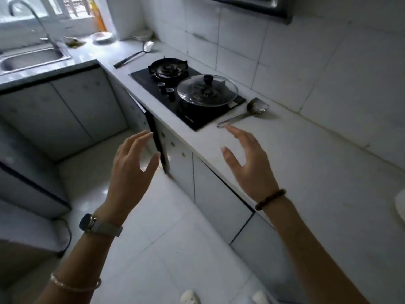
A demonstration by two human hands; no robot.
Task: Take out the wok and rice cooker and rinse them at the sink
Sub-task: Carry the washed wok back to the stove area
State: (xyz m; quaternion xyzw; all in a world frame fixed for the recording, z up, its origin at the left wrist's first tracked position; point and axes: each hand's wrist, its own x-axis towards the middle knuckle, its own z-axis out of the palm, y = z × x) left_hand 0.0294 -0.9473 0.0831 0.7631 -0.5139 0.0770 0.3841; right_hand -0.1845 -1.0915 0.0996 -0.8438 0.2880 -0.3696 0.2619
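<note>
Both empty hands, left hand (131, 163) and right hand (247, 163), hover near the lidded wok (203, 104).

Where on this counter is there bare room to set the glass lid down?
Bare counter runs right of the spatula, beyond the right hand. A smaller patch lies between the stove and the ladle. Near the sink it is crowded with dishes.

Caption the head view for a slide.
Both hands, left and right, open and empty, reach toward the glass-lidded wok on the stove.
</note>
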